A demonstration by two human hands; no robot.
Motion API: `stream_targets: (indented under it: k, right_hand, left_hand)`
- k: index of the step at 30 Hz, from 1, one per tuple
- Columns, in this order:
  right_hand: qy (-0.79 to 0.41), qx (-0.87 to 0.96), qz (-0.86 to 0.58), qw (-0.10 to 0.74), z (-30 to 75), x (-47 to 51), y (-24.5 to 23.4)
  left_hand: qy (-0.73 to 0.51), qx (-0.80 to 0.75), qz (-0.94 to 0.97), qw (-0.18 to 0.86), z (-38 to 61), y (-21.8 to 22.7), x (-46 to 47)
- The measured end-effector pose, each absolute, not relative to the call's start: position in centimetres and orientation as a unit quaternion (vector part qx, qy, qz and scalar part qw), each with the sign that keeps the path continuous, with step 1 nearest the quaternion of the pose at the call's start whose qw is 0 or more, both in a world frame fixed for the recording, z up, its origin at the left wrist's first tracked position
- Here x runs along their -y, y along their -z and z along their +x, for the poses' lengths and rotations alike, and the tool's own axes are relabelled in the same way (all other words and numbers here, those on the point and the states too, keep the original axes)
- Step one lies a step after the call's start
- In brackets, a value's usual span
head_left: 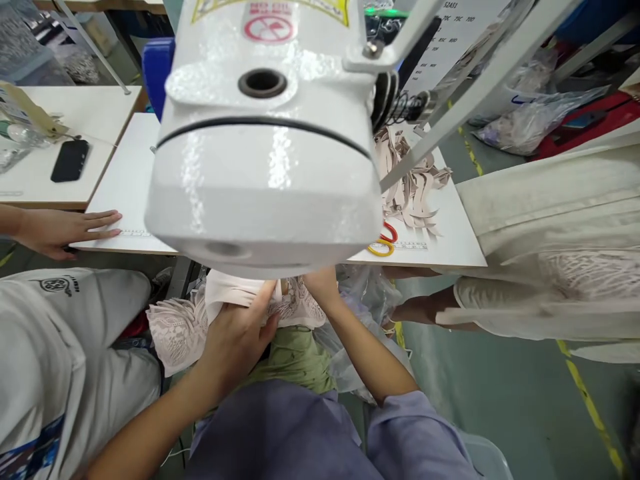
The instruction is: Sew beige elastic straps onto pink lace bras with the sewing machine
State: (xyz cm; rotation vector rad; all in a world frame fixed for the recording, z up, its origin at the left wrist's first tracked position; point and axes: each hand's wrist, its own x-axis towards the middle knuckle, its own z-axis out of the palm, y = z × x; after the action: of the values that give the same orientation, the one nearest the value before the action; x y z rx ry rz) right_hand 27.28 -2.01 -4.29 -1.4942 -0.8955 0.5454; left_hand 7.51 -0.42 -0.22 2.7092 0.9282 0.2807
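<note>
A big white sewing machine head fills the middle of the view and hides the work under it. My left hand is closed on pale pink lace fabric just below the machine. My right hand reaches under the machine beside the same lace; its fingers are hidden.
Another person's hand lies flat on the white table edge at left, their grey sleeve below. A black phone lies on a far table. Beige fabric strips and red and yellow rings sit at right. A person in cream clothing stands right.
</note>
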Motion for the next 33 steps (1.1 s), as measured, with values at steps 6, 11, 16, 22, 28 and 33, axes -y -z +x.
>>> stream_targets:
  k: [6, 11, 16, 22, 28, 33]
  right_hand:
    - [-0.300, 0.325, -0.609, 0.658, 25.9, 4.1, 6.2]
    - [-0.352, 0.327, -0.574, 0.663, 24.6, 5.6, 6.5]
    - [-0.354, 0.348, -0.576, 0.649, 23.8, 7.5, 5.6]
    - [-0.420, 0.342, -0.588, 0.601, 22.3, 11.5, 4.6]
    - [-0.538, 0.284, -0.539, 0.582, 23.9, 14.0, 4.6]
    - [-0.520, 0.585, -0.500, 0.370, 24.8, 14.2, 3.5]
  left_hand:
    - [-0.144, -0.317, 0.930, 0.121, 6.8, 1.1, 0.5]
    - [-0.194, -0.343, 0.913, 0.109, 6.2, 1.9, 0.8]
    - [-0.210, -0.333, 0.912, 0.115, 6.7, 2.3, 2.6]
    - [-0.188, -0.240, 0.940, 0.155, 6.5, 2.5, 8.3]
    - [-0.233, -0.167, 0.922, 0.262, 5.3, -1.6, 8.0]
    - [-0.118, -0.160, 0.963, 0.179, 6.9, -1.6, 5.1]
